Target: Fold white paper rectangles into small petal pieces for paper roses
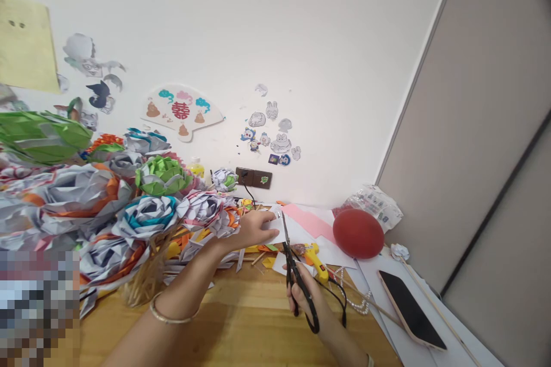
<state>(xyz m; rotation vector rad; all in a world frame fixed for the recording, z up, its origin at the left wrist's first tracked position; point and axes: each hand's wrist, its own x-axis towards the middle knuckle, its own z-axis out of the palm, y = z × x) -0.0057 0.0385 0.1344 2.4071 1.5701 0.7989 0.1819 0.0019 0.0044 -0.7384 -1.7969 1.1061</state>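
My right hand (307,287) is closed round the black handles of a pair of scissors (289,246), whose blades point up and away from me. Beside the blades, my left hand (256,228) pinches a piece of white paper (279,229) between thumb and fingers. The blades lie at the right edge of that paper; whether they are cutting into it I cannot tell. Just right of the scissors lies a yellow glue gun (316,261) with a black cord. Behind the paper is a sheet of pink paper (307,221).
Folded paper flowers (148,215) are heaped along the left. On the right are a red balloon (358,233), a plastic bag (374,203), a phone (411,309), a string of beads (359,305) and thin sticks. A wall socket (253,178) sits behind the wooden table (232,321).
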